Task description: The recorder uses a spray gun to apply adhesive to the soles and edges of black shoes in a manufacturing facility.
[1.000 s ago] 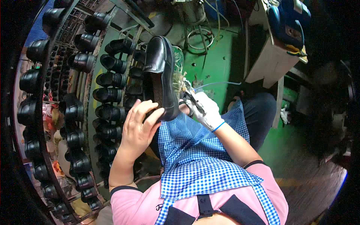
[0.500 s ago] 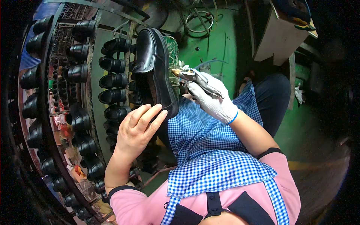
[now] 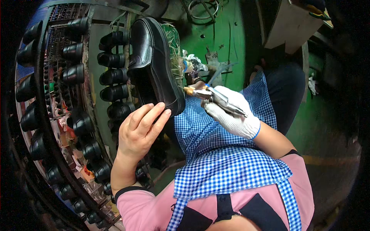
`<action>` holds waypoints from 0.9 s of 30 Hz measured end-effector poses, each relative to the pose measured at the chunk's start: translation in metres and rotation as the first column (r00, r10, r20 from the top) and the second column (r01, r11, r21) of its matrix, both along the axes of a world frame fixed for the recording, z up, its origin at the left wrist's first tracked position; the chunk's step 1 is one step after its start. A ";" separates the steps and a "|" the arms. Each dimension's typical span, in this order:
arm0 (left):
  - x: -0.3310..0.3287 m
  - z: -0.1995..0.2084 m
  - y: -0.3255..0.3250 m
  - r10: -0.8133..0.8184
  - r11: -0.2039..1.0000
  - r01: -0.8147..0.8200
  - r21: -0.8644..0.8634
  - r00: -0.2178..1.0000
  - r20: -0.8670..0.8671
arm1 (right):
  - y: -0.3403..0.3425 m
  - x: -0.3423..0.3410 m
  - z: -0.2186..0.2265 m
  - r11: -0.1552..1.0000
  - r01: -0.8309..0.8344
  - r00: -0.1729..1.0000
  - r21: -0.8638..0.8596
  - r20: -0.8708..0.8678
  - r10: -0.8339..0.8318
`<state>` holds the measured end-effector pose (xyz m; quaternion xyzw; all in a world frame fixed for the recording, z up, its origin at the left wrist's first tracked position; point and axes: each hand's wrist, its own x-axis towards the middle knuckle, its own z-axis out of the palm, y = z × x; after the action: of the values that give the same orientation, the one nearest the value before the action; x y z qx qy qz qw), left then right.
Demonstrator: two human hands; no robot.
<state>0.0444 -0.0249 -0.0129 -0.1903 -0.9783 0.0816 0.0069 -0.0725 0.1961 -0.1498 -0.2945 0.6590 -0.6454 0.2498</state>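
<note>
A black leather shoe is held up left of centre, toe away from me and opening turned to the left. My bare left hand grips it at the heel, fingers over the rim. In my right hand, which wears a white knitted glove, is a metal spray gun with a brass nozzle. That nozzle points left at the shoe's outer side near the heel, a small gap apart from it. My thumb and fingers wrap round the gun's body, and a blue-grey hose shows just beyond it.
Racks at my left carry several rows of black shoes. Behind the held shoe stands a green, string-covered thing. A coiled hose lies on the green floor at the far side. A pale board-sided stand is at the far right.
My right hand and the spray gun have moved right and nearer to me, so the nozzle now faces closer to the heel. The view has shifted slightly; my left hand keeps its hold.
</note>
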 end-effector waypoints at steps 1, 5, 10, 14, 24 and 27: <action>-0.001 0.000 0.000 -0.001 1.000 0.001 0.003 1.000 -0.003 | 0.003 0.006 -0.004 0.998 0.005 0.997 -0.058 0.072 -0.001; -0.002 0.000 0.001 0.000 1.000 0.000 0.003 1.000 -0.008 | 0.012 0.011 -0.004 0.999 -0.041 0.998 -0.020 -0.053 0.040; -0.003 0.000 0.004 0.008 1.000 -0.008 -0.009 1.000 -0.007 | 0.012 0.013 -0.005 0.999 -0.042 0.987 -0.034 -0.156 0.036; -0.006 0.002 0.007 0.011 1.000 -0.011 -0.020 1.000 0.001 | 0.010 0.018 -0.009 1.000 -0.021 0.975 -0.001 -0.220 0.020; -0.026 0.007 0.020 -0.011 1.000 0.011 -0.010 1.000 0.003 | 0.022 0.015 -0.003 0.994 0.056 0.951 -0.095 -0.296 -0.082; -0.034 0.010 0.023 -0.009 1.000 0.009 -0.006 1.000 0.025 | 0.025 0.009 0.002 0.995 0.072 0.938 -0.063 -0.335 -0.089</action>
<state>0.0104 -0.0018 -0.0029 -0.1957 -0.9772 0.0824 -0.0056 -0.0635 0.2213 -0.1479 -0.3797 0.6872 -0.6114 0.0990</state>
